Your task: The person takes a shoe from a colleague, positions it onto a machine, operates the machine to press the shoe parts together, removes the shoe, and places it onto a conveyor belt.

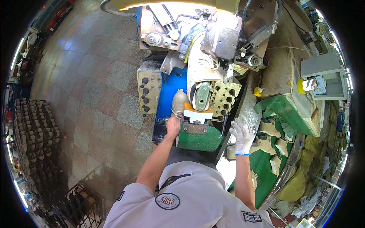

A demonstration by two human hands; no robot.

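A beige lace-up shoe upper sits toe-first in the machine's clamps, stretched over a green last whose heel end points toward me. Just left of it, a smaller-looking beige shoe stands over the blue panel, toe away from me. My bare left hand is closed at the near end of that shoe. On the right, my right hand in a white glove hovers beside the metal ledge, its fingers spread and nothing visible in them.
The machine has metal arms and two knob panels. A green padded support is close to my waist. Several shoe uppers lie on a green-lined shelf at right. A loaded rack stands on the left.
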